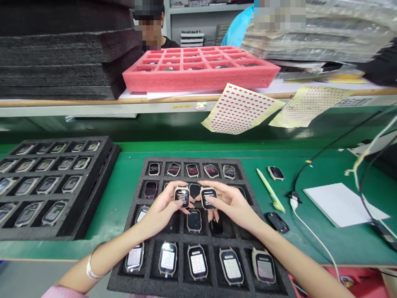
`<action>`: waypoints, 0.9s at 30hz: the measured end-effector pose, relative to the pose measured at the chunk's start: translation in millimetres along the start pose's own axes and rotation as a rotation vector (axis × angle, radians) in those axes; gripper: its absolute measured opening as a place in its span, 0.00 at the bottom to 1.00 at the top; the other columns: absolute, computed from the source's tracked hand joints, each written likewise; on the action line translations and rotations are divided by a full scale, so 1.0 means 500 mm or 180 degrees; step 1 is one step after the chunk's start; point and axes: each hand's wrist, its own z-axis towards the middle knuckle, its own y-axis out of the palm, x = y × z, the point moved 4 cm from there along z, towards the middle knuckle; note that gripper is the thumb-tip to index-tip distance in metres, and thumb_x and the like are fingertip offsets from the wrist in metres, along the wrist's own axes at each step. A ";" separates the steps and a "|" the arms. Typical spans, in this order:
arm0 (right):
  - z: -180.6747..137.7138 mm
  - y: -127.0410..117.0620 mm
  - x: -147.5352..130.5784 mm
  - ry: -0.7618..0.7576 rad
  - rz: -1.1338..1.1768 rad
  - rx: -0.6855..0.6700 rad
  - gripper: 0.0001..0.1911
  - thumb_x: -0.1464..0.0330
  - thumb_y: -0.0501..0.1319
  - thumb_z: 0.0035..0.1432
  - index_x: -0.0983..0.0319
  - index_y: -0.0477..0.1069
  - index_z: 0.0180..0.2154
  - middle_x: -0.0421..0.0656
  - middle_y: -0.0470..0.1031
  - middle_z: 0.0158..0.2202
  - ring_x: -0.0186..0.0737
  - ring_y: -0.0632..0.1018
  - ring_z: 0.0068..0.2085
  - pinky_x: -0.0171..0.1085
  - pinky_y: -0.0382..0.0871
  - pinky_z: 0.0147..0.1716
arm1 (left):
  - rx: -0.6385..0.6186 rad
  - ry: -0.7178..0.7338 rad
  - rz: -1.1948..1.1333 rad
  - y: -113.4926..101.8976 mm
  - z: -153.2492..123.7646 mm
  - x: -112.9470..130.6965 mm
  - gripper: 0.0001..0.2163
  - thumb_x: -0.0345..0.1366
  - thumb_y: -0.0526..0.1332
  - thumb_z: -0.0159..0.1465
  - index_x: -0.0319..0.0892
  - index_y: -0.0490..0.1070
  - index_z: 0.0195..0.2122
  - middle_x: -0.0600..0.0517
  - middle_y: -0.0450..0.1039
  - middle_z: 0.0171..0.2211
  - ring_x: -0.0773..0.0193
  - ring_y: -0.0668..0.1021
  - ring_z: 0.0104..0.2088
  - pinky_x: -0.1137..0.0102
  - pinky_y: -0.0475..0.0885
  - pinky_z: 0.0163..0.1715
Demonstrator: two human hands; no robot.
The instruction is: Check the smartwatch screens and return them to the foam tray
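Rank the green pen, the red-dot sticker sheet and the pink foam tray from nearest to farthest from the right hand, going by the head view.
1. The green pen, lying on the green mat just right of the right hand, which holds a watch.
2. The red-dot sticker sheet, hanging off the shelf edge beyond the hand.
3. The pink foam tray, up on the shelf behind the sheet.

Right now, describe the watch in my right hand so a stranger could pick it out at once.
On the green bench, find the black foam tray nearest the camera. Above its middle rows two watches are held clear of the pockets. This watch is the one on the right, in the right hand, its dark screen showing white text; the other watch is in the left hand.
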 end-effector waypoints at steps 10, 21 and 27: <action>-0.048 0.002 -0.024 0.0300 -0.0364 -0.0493 0.33 0.67 0.66 0.55 0.61 0.54 0.59 0.48 0.74 0.41 0.44 0.80 0.37 0.35 0.76 0.28 | -0.0082 0.0053 -0.0059 0.004 -0.004 0.012 0.16 0.30 0.55 0.63 0.41 0.59 0.52 0.45 0.73 0.41 0.57 0.77 0.42 0.63 0.75 0.38; -0.168 -0.140 -0.037 0.0083 -0.3377 -0.0265 0.24 0.62 0.63 0.56 0.57 0.67 0.55 0.49 0.65 0.51 0.50 0.70 0.52 0.44 0.64 0.52 | 0.0000 0.0055 -0.0193 0.013 -0.007 0.022 0.14 0.36 0.59 0.64 0.40 0.59 0.49 0.46 0.74 0.36 0.61 0.78 0.35 0.66 0.76 0.34; -0.152 -0.095 -0.061 -0.0282 -0.3668 -0.0370 0.18 0.62 0.58 0.62 0.55 0.67 0.54 0.48 0.63 0.56 0.50 0.66 0.56 0.47 0.61 0.54 | 0.0023 0.0070 -0.0129 0.014 -0.009 0.029 0.13 0.36 0.58 0.65 0.39 0.60 0.48 0.47 0.74 0.34 0.62 0.79 0.33 0.67 0.76 0.33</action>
